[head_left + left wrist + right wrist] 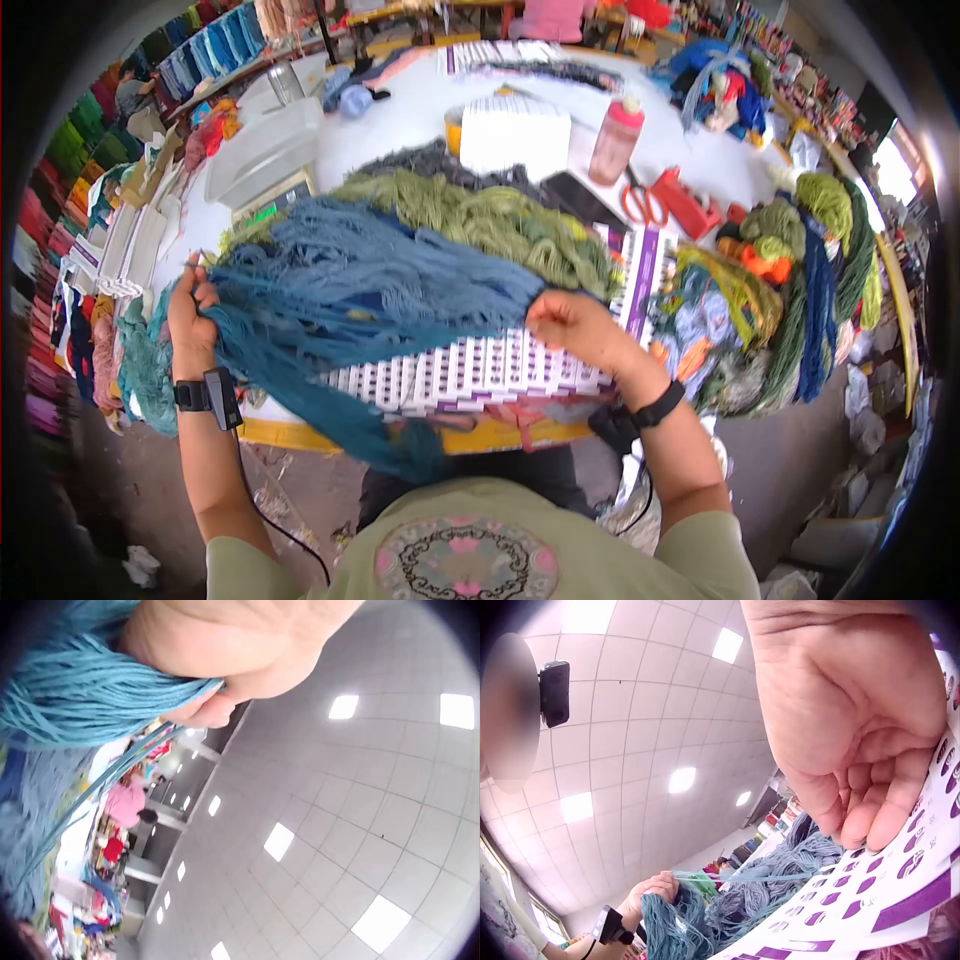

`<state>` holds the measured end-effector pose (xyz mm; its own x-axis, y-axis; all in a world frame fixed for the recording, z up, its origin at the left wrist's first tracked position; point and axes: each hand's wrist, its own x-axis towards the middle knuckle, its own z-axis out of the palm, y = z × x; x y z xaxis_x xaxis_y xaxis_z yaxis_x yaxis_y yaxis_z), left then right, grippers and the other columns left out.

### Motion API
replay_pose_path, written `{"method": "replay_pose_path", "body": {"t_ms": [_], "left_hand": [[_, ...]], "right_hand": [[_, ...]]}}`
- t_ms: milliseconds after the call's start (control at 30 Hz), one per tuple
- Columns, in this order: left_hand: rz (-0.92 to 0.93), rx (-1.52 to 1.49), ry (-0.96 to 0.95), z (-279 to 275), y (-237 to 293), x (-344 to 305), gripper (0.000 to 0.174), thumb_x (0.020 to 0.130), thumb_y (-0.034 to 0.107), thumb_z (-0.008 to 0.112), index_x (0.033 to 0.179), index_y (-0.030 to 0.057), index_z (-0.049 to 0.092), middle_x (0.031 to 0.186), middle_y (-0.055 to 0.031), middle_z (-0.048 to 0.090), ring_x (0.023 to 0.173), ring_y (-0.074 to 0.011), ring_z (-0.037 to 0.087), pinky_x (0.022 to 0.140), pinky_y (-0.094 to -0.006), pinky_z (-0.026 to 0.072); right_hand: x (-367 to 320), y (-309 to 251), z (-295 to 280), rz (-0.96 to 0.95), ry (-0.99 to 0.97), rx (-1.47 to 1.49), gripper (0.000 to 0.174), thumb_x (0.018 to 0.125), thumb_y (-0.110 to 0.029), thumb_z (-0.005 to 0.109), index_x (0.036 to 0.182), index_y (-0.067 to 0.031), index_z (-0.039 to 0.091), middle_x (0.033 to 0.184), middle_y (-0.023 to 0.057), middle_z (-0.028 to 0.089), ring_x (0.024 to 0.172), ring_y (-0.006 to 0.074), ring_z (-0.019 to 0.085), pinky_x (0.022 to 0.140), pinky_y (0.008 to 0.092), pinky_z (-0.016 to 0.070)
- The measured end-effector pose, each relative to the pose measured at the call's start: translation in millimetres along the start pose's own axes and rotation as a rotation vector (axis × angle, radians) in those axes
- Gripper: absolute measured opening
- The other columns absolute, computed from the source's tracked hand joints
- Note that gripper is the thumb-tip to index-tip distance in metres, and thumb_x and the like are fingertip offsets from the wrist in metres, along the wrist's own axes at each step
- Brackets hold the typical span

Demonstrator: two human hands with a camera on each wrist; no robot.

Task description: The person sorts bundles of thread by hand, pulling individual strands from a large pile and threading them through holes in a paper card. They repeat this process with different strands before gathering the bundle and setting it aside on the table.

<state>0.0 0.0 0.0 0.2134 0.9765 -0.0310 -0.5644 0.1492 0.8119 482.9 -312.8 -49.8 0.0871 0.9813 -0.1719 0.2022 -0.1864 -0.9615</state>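
Note:
My left hand (pixel 192 318) grips a bundle of teal yarn (pixel 82 690) at the left of the heap, and its loose end hangs over the table's front edge. A few teal strands (pixel 742 877) run taut across from that hand toward the right. My right hand (pixel 588 332) pinches strands at the right end of the blue yarn (pixel 340 250), its thumb and fingertips close together over the punched white cards (pixel 470 370) with purple edges. Behind the blue yarn lies olive-green yarn (pixel 470 215).
Farther back are a pink bottle (pixel 617 140), red-handled scissors (pixel 642 200), a red tool (pixel 687 202), a dark phone-like slab (pixel 583 200) and a clear plastic tub (pixel 265 150). Mixed yarn skeins (pixel 790 270) pile up at the right. White card stacks (pixel 125 245) lie at the left.

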Motion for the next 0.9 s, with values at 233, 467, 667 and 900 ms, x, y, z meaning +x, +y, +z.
{"method": "replay_pose_path", "body": {"t_ms": [233, 467, 667, 900], "left_hand": [[0.211, 0.447, 0.303, 38, -88, -11, 0.016, 0.096, 0.023, 0.059, 0.092, 0.0085, 0.064, 0.077, 0.0029, 0.055, 0.057, -0.0032, 0.041, 0.045, -0.0214, 0.0285], [0.559, 0.569, 0.257, 43, -112, -17, 0.014, 0.095, 0.019, 0.061, 0.088, 0.0062, 0.063, 0.071, 0.0035, 0.056, 0.048, -0.0028, 0.039, 0.043, -0.0204, 0.027], [0.336, 0.375, 0.137, 41, -103, -27, 0.014, 0.096, 0.02, 0.059, 0.095, 0.006, 0.06, 0.072, 0.0034, 0.055, 0.051, -0.0029, 0.041, 0.044, -0.0192, 0.0273], [0.331, 0.38, 0.11, 42, -101, -30, 0.016, 0.095, 0.02, 0.06, 0.095, 0.0042, 0.059, 0.074, 0.0015, 0.055, 0.052, -0.0025, 0.042, 0.044, -0.0182, 0.0302]], "right_hand": [[-8, -9, 10, -0.05, 0.142, -0.1, 0.008, 0.091, -0.011, 0.064, 0.091, -0.0035, 0.063, 0.07, -0.0043, 0.057, 0.063, 0.0027, 0.049, 0.057, 0.021, 0.0411], [-20, -13, 25, -0.178, 0.328, -0.301, 0.005, 0.089, -0.006, 0.064, 0.092, -0.0019, 0.063, 0.071, -0.0021, 0.058, 0.062, 0.0031, 0.048, 0.055, 0.0206, 0.0406], [-21, 0, 26, -0.155, 0.367, -0.263, 0.005, 0.087, -0.005, 0.065, 0.09, -0.0015, 0.064, 0.074, -0.0004, 0.057, 0.063, 0.0035, 0.049, 0.056, 0.0207, 0.0412], [-22, -5, 28, -0.084, 0.336, -0.312, 0.001, 0.091, -0.003, 0.061, 0.091, -0.0019, 0.062, 0.08, -0.0026, 0.06, 0.073, 0.0041, 0.051, 0.067, 0.0208, 0.043]]}}
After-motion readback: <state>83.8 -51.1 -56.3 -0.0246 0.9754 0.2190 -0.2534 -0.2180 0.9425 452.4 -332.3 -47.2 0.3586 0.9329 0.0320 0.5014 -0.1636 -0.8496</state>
